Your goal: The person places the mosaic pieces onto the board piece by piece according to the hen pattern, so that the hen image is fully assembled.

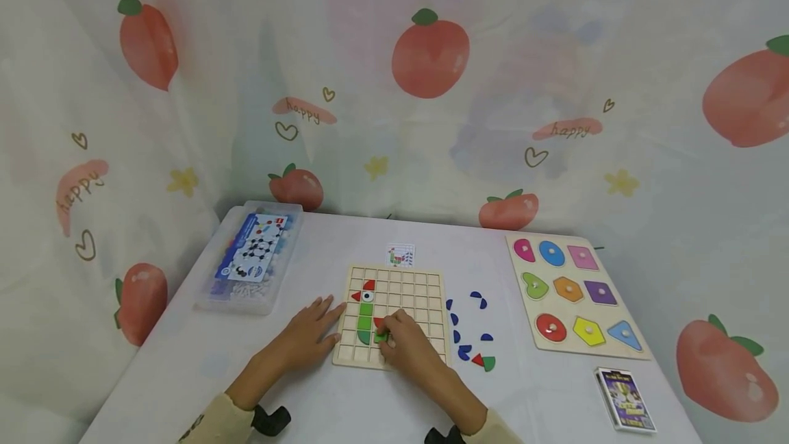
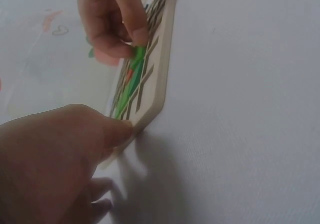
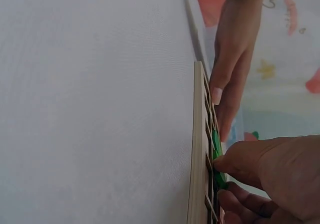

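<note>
A wooden grid board (image 1: 416, 286) lies on the white table. On its left part sit a red quarter-round (image 1: 369, 285), a red triangle (image 1: 356, 297), a tile with an eye (image 1: 368, 297), green squares (image 1: 366, 309) and a green rounded piece (image 1: 364, 337). My right hand (image 1: 409, 350) pinches a small green piece (image 3: 218, 178) between thumb and fingers, low over the grid beside a red piece (image 1: 378, 321). With fingers spread, my left hand (image 1: 308, 331) rests at the board's left edge; its thumb touches the rim in the left wrist view.
Several blue half-rounds (image 1: 454, 319), a red triangle (image 1: 477, 360) and a green quarter-round (image 1: 490, 364) lie right of the board. A picture card (image 1: 401, 255) lies behind it. Around stand a plastic case (image 1: 255, 252), a shape puzzle (image 1: 536, 310) and a card box (image 1: 625, 399).
</note>
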The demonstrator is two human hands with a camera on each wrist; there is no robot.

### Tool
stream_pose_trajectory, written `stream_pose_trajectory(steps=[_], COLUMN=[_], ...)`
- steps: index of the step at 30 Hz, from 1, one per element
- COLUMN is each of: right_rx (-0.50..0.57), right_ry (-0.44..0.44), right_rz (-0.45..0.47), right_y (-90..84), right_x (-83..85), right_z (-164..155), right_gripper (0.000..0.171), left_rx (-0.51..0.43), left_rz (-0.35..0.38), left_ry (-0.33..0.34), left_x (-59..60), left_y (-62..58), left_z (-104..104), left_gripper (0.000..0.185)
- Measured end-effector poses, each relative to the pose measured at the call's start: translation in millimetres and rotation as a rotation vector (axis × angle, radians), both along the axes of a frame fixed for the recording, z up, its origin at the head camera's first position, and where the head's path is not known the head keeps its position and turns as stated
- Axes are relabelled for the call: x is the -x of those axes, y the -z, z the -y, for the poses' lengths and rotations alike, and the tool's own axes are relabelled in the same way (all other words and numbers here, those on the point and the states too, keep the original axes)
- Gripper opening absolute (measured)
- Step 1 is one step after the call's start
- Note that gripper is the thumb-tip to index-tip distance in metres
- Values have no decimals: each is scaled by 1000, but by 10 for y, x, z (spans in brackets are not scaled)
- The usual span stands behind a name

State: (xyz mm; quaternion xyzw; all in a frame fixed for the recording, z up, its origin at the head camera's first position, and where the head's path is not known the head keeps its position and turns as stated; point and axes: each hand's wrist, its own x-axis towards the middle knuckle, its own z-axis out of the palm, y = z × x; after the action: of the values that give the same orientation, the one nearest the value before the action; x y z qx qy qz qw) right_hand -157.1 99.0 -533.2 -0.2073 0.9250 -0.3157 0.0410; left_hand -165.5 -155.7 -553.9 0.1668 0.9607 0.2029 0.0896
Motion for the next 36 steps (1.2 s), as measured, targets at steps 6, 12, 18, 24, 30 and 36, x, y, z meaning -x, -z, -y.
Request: stream_pose_trajectory(steps=[6, 12, 18, 24, 30, 36], right_rx=[-32, -65, -84, -135, -209, -242], right_ry=[-32, -46, -20, 105, 256, 340], right_rz=[-38, -79, -64, 36, 139, 274], right_y=[-17, -8, -79, -208, -349, -261], right_x=[-29, -54, -86, -128, -211, -268], right_z=[24, 21, -93, -532, -1126, -1528], right_gripper=[15, 12, 16, 25, 31, 34], left_rx=[6, -4, -6, -12, -7, -8], left_rz=[-15, -18, -20, -26, -18, -13], left_ry=[-3, -1, 3, 11, 9, 0], left_x=[-6, -9, -9, -18, -22, -9], left_y=[3, -2, 7, 6, -25, 4], left_z=[-11, -9, -7, -7, -7, -12], left_gripper=[65, 64, 65, 64, 64, 65])
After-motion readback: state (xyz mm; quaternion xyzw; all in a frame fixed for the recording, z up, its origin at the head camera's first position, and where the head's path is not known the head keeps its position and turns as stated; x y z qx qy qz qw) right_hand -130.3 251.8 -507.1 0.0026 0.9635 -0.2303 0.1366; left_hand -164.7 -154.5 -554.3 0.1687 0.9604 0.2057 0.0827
